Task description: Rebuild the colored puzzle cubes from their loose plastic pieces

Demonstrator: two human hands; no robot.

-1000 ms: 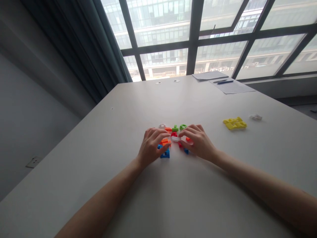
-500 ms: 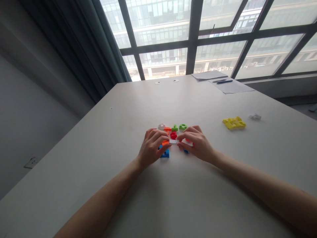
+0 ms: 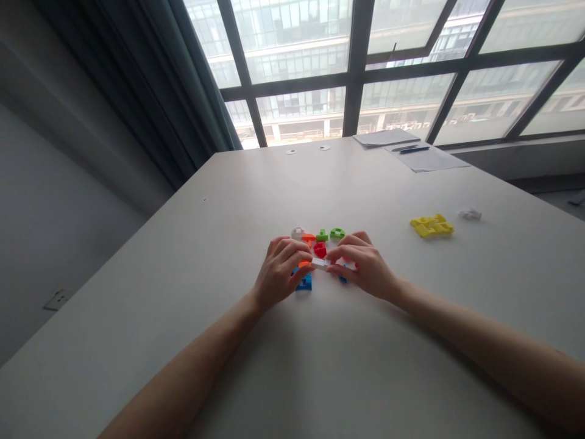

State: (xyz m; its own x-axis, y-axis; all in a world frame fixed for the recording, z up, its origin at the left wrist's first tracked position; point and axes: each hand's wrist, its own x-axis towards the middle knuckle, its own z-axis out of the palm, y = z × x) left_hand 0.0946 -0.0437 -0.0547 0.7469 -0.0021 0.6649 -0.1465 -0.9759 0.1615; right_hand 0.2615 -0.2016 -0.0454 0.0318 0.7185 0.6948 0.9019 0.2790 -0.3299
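Observation:
Between the fingertips of both hands is a small white plastic block (image 3: 320,263). My left hand (image 3: 284,268) pinches its left end and my right hand (image 3: 361,263) its right end. Small coloured plastic pieces lie around them on the table: a white rounded one (image 3: 298,233), an orange one (image 3: 308,238), a green one (image 3: 322,235), a rounded green one (image 3: 337,233) and a red one (image 3: 320,249). Beside my left thumb is a blue piece (image 3: 304,282). Another blue piece (image 3: 343,274) is partly hidden under my right hand.
On the white table (image 3: 256,195), yellow plastic pieces (image 3: 432,225) and a crumpled white scrap (image 3: 470,214) lie to the right. Papers (image 3: 427,160) with a dark pen (image 3: 414,150) are at the far right, near the window. A dark curtain (image 3: 183,91) hangs at the left.
The white block has tilted slightly in my fingers, its right end now a little lower. Both hands stay in nearly the same place, and the other pieces have not visibly moved.

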